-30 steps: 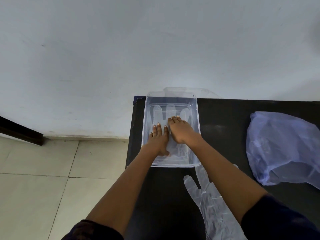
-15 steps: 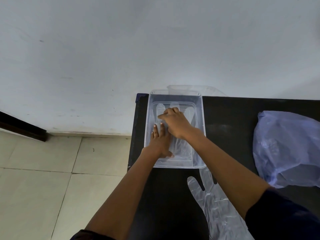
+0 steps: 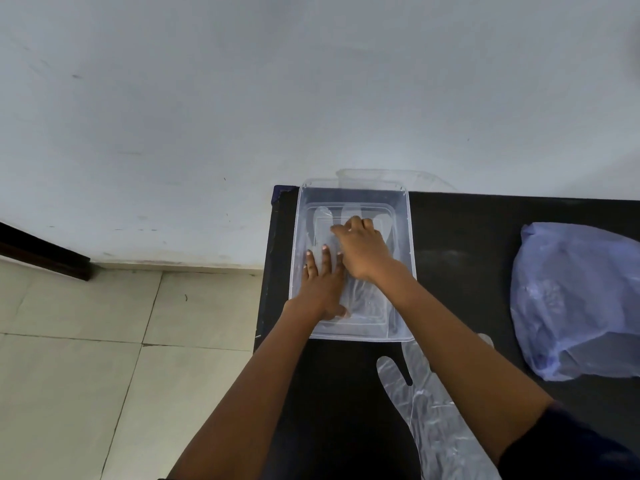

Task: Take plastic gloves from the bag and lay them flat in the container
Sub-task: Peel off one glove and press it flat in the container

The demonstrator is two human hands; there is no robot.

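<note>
Left hand: palm down and flat inside the container, fingers straight and spread a bit, pressing on the glove lying there. Not gripping anything, just holding it down.
Right hand: also in the container, just past the left one and overlapping its fingertips. Fingers are curled over at the knuckles on the plastic; honestly can't tell if it's pinching the film or only pushing it.
Glove in container: clear plastic, lying flat on the bottom. Long axis runs with the container's long side, finger ends pointing away from the person toward the wall, cuff end at the near side under the left wrist.
Container: see-through rectangular tub at the far left corner of the table, long side running away from the person.
Spare glove: flat on the table just beside the container's near edge, partly under the right forearm. Fingers point up toward the container, cuff toward the person, tilted a little to the right.
Bag: pale bluish plastic, crumpled, on the right side of the table, well apart from the container.
Table: black top, pushed up to a white wall.
Floor: beige tiles off to the left.
</note>
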